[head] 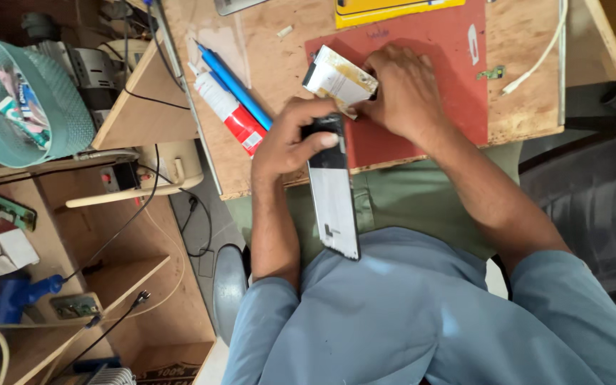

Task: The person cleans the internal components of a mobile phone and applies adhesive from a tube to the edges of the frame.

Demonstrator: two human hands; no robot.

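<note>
A phone [333, 196] is gripped near its top by the left hand [290, 139], fingers wrapped around it. A worn card [340, 78] is pinched under the right hand's [404, 89] fingers, on the red mat [458, 64].

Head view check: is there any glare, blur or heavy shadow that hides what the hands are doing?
Head view: even, soft light with no harsh shadows. The left hand and right hand are slightly soft, but their grips are readable. The phone screen panel shows pale glare on its lower part. The red mat is clear. The frame's right edge falls dark.
</note>
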